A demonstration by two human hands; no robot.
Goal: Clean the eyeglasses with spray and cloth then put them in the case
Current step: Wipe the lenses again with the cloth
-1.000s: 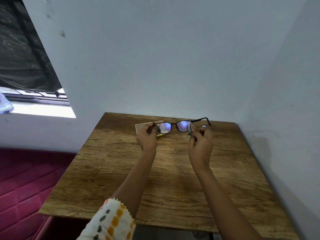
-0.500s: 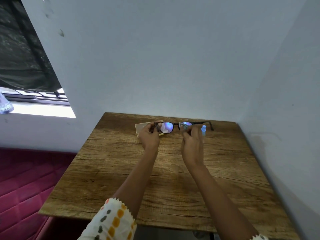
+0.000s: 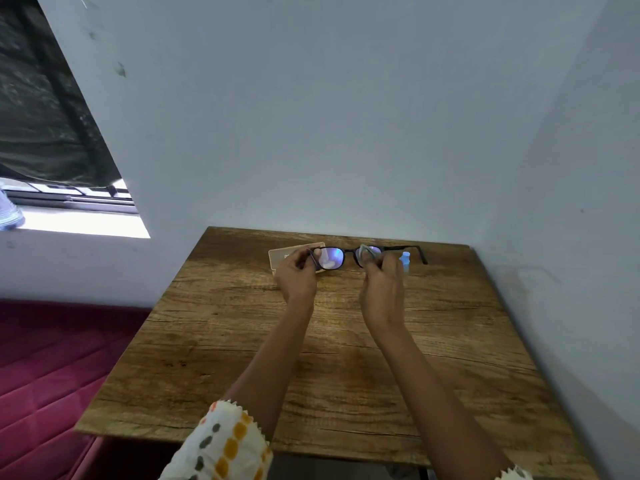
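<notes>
Broadly, pale walls (image 3: 311, 116) meet in a corner, and the wooden desk (image 3: 346, 375) is pushed into it with its far and right edges against them. Off the desk's left edge lies a red quilted surface (image 3: 52, 375), and above that a window (image 3: 52, 116) with a dark covering and a bright sill (image 3: 79, 225).

Both forearms reach across the desk from its near edge, the left one coming out of a white spotted sleeve (image 3: 221, 445). The left hand (image 3: 296, 277) pinches the eyeglasses (image 3: 330, 258) at the left end of the frame. The right hand (image 3: 382, 289) has its fingers curled round a pale cloth (image 3: 367, 252), pressing it onto the right lens.

The eyeglasses are dark-framed with their arms unfolded, held up over the desk close to its far edge. A tan case (image 3: 285, 256) lies by the far edge, partly hidden behind the left hand and left lens; whether it is open cannot be told. A small blue spray bottle (image 3: 404, 260) stands near the far edge, half covered by the right hand.
</notes>
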